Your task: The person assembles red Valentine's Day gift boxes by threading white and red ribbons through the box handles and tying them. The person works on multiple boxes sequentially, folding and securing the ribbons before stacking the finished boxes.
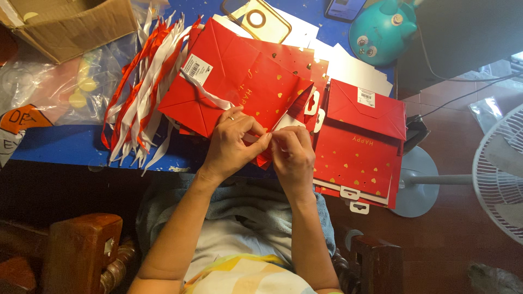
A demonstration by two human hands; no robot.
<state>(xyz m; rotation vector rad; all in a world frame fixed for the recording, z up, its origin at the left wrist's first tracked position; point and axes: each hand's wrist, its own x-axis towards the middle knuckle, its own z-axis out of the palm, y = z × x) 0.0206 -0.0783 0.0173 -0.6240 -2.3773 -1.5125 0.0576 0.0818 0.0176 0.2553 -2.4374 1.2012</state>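
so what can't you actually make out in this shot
- Head view: white ribbon end, hidden between left hand and right hand fingertips.
- Cardboard box: cut off by the top edge.
- Fan: cut off by the right edge.
- Phone: screen too small.

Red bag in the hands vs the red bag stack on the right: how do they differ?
The held bag lies skewed on the table, half opened, with a white ribbon across it; the stack lies flat, squared and closed, no ribbon showing. Left hand and right hand pinch at the held bag's near edge; the stack is untouched. Both are red with gold hearts and a white barcode label.
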